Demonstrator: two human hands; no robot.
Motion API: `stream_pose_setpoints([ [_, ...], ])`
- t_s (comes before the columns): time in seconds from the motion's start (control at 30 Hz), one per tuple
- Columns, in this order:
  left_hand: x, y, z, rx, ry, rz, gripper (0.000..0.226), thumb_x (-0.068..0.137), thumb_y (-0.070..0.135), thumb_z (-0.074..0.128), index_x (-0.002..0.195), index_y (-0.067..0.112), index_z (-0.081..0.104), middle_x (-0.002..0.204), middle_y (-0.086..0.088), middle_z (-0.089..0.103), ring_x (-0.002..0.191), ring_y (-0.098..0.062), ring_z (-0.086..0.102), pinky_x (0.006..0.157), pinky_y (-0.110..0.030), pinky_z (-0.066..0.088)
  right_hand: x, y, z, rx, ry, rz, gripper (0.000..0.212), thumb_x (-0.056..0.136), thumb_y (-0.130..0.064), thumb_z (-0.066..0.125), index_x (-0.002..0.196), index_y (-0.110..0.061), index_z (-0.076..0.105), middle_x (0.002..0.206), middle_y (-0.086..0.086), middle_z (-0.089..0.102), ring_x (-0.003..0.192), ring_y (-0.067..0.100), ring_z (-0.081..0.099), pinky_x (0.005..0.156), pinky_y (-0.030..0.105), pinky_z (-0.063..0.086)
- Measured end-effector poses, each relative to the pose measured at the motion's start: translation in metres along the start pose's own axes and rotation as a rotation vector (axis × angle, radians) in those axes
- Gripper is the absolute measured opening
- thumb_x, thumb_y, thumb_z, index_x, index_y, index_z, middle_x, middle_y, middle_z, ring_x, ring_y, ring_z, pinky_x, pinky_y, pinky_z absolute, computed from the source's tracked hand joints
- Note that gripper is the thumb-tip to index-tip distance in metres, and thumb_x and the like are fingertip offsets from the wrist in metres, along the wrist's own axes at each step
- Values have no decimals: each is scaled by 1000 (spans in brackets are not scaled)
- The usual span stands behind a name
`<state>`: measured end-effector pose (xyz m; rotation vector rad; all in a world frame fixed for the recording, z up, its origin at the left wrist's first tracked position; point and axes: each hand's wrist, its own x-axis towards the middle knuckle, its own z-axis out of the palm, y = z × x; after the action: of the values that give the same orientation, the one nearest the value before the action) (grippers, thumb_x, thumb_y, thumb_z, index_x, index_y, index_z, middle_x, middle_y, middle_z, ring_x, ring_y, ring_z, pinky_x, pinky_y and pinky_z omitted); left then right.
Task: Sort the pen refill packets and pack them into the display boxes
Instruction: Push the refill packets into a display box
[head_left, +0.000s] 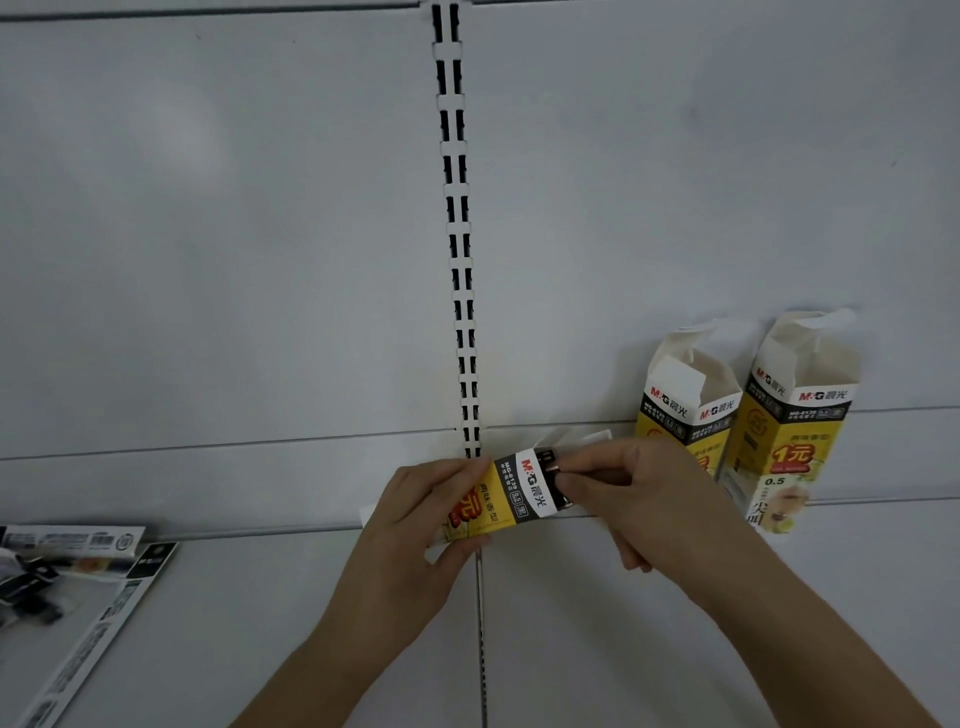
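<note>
Far off to the left of the fingers, at the frame's edge, a loose heap of packets (67, 558) lies flat on the white shelf (208, 623), one long grey-and-white card (98, 623) angled toward the near corner; the print on them is too blurred to read. Moving in, the left hand (410, 525) grips a yellow box (506, 493) lying on its side, fingers (457, 470) curled over its top edge and thumb tucked under its lower corner, so the hand covers the box's left end. The black-and-white band with red lettering faces up, and the open mouth points right. There, the right hand (623, 493) meets it: thumb and forefinger pinch dark refills (550, 475) right at the opening, their ends showing just inside the mouth, with a white flap (582, 436) sticking out behind the knuckles. Straight above the two hands, a slotted upright (457, 228) runs up the grey back panel (208, 234). Just beyond the right hand's fingers, to their right and a little behind, two more yellow boxes stand upright against the panel, side by side and touching or nearly so: the nearer box (685, 400) with its top flaps open, partly hidden below by the right hand, and the far box (789, 415), open-topped too, its front label in clear view.
</note>
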<state>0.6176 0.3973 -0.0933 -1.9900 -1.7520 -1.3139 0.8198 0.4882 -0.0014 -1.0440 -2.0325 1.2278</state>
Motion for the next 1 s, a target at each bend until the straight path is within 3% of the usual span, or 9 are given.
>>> stream_pose_setpoints([
  [0.27,0,-2,-2,6,36,-18,79,72,13,85,139,34,49,123,23,48,113,-6,53,89,-16,49,-3,-5,4,109,-299,3,29,98,-14,52,103,-32,75,42,2,44,31,9,32,40,21,29],
  [0.4,6,8,-1,-178,185,-248,76,71,14,85,132,44,51,109,25,47,98,-3,57,73,-10,50,-15,-13,-2,-56,179,-184,14,93,-33,59,88,-29,72,73,-14,71,31,7,50,39,15,39],
  [0.47,7,14,-1,-283,302,-322,71,70,13,86,125,41,52,108,20,48,102,1,57,74,-8,50,-21,-13,1,-175,377,-202,27,82,-57,60,82,-30,66,79,-16,70,43,3,60,47,13,45],
  [0.57,8,23,-1,-335,376,-349,62,69,25,83,120,39,51,112,10,49,107,0,56,77,-6,48,-20,-12,24,-211,192,-136,68,60,-84,52,108,-35,59,101,-22,64,69,4,68,65,30,58],
  [0.63,7,28,6,-348,332,-327,61,69,21,84,119,36,50,112,6,49,107,-2,56,78,-6,48,-9,-6,41,-120,75,-161,68,63,-77,62,117,-35,56,111,-23,62,69,5,69,64,32,59],
  [0.7,2,30,11,-408,240,-309,64,70,16,86,121,29,50,117,6,50,111,-5,56,83,-9,48,0,-5,48,-80,97,-201,51,72,-57,74,113,-32,59,105,-19,66,67,1,66,56,19,53],
  [0.8,-4,27,11,-477,-27,-289,53,84,33,75,128,31,45,124,18,49,122,-6,52,95,-17,47,9,-3,35,-58,125,-225,40,78,-40,77,113,-29,59,94,-20,66,69,-4,63,54,10,44],
  [0.87,-6,16,13,-345,-199,-269,42,95,54,51,132,36,45,128,20,46,128,-6,46,104,-21,41,13,-5,20,-90,143,-247,42,82,-39,73,118,-34,52,101,-24,63,77,-4,63,62,11,48],
  [1.0,-17,-15,27,138,-276,-340,65,86,69,26,135,33,49,130,15,43,123,-7,40,104,-28,37,20,3,7,-190,108,-288,45,92,-35,63,133,-29,45,116,-21,59,96,0,60,80,15,49],
])
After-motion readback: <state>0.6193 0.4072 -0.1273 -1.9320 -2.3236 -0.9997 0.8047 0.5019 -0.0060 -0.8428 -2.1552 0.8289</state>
